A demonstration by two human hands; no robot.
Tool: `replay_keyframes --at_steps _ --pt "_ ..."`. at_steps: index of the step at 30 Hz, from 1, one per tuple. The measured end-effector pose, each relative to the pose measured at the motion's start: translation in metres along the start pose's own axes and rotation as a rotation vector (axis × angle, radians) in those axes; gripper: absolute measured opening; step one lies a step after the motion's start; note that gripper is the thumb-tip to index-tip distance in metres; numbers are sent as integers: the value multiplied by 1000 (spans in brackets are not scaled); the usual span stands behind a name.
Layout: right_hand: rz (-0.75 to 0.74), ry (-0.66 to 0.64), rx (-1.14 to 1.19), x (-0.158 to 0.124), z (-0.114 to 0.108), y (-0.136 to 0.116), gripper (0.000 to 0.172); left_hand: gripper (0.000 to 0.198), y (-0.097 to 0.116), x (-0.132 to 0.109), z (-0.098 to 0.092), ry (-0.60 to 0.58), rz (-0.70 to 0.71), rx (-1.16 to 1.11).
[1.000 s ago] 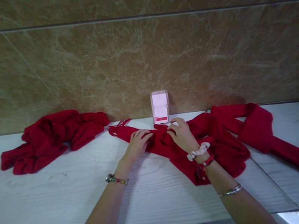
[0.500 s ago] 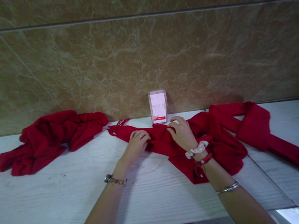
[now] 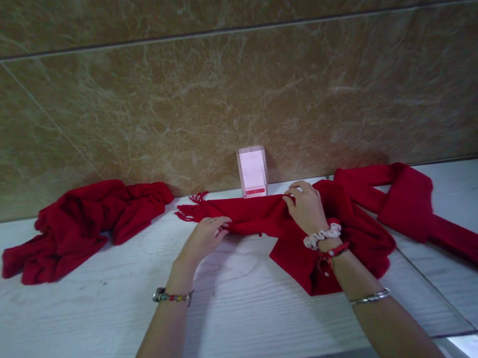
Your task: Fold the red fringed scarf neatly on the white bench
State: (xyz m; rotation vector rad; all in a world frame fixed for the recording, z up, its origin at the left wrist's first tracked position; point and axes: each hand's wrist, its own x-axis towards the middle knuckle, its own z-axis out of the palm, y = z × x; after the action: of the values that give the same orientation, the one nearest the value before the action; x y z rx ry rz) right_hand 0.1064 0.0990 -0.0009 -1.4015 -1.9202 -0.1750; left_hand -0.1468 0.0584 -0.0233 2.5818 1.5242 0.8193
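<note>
A red fringed scarf (image 3: 254,216) lies stretched across the middle of a white wooden tabletop (image 3: 85,327). My left hand (image 3: 205,238) grips the scarf near its fringed left end, fingers curled over the cloth. My right hand (image 3: 305,207) pinches the same scarf further right, where the cloth bunches into a heap under my wrist. A white scrunchie and a red cord sit on my right wrist, a beaded bracelet on my left.
A crumpled red scarf (image 3: 82,226) lies at the back left. Another red scarf (image 3: 412,205) with a long tassel runs off to the right. A small pink phone-like card (image 3: 253,172) leans on the brown marble wall (image 3: 225,96).
My hands have moved apart along the scarf, left hand going left and right hand going right. The stretch of cloth between them is now pulled flatter and straighter.
</note>
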Motion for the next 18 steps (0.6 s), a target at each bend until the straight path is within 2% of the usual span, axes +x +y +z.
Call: replay_keyframes --at_steps 4,8,10,13,15,16,18 --pt "62 29 -44 2 -3 8 17 24 14 -2 -11 -186 -129 -257" --pt "-55 -108 -41 0 2 9 18 26 21 0 -14 -347 -262 -384" --pt "-142 -159 -22 -1 4 4 19 26 18 2 -13 -282 -355 -294" --pt "-204 -220 -12 -3 6 -6 20 26 9 3 -11 -30 -504 54" --pt "-219 -266 -17 -3 4 -13 20 27 4 1 -11 92 -619 280" --pt "-227 -286 -22 -4 4 -16 20 30 2 0 -11 117 -682 366" --pt "-242 -312 -35 -3 2 -19 22 38 1 -2 -11 89 -805 464"
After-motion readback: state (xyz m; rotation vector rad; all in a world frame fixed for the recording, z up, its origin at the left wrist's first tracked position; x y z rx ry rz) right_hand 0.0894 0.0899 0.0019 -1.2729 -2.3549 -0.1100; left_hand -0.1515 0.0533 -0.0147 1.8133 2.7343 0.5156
